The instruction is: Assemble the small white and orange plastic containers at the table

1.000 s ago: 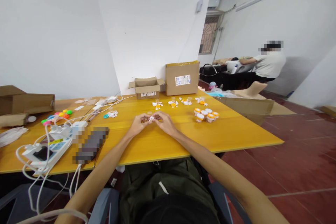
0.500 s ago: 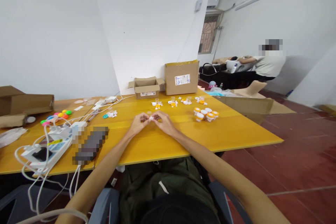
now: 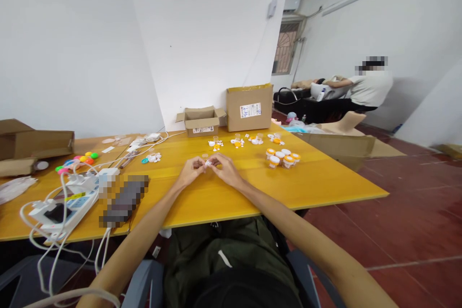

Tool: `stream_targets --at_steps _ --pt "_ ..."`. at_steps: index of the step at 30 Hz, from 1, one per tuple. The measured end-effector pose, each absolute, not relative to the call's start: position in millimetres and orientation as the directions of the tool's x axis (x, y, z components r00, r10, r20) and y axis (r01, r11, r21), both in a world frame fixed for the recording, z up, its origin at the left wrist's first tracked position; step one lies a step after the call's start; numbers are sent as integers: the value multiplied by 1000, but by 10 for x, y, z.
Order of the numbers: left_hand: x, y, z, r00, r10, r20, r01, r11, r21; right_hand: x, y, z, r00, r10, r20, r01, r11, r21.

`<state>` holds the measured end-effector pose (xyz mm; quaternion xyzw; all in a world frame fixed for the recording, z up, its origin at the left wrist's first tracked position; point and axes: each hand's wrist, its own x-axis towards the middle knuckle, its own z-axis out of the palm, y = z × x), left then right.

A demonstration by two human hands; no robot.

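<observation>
1. Across the middle of the scene lies a long yellow wooden table (image 3: 317, 180), with its near edge above the seated person's lap.
2. At the far edge stand a tall closed brown cardboard box (image 3: 249, 107) and, just to its left, a low open cardboard box (image 3: 201, 121).
3. On the near left lies a white power strip with tangled white cables (image 3: 67, 199).
4. Right of centre sits a tight cluster of small orange-and-white capped jars (image 3: 283, 158); further back is a row of small orange and white loose parts (image 3: 245, 141).
5. The left hand (image 3: 190, 173) and right hand (image 3: 225, 169) meet at the table's centre, resting on the top.
6. Thumb and forefingers of both hands pinch one tiny white part (image 3: 208, 163) between the fingertips; its details are too small to tell.
</observation>
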<state>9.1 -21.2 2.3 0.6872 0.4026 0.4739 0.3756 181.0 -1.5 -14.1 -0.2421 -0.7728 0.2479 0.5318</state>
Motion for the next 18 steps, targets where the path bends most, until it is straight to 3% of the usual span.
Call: stream_targets --at_steps 18 --pt "71 -212 30 227 897 379 224 -427 876 1801 23 -143 -323 677 661 42 708 -705"
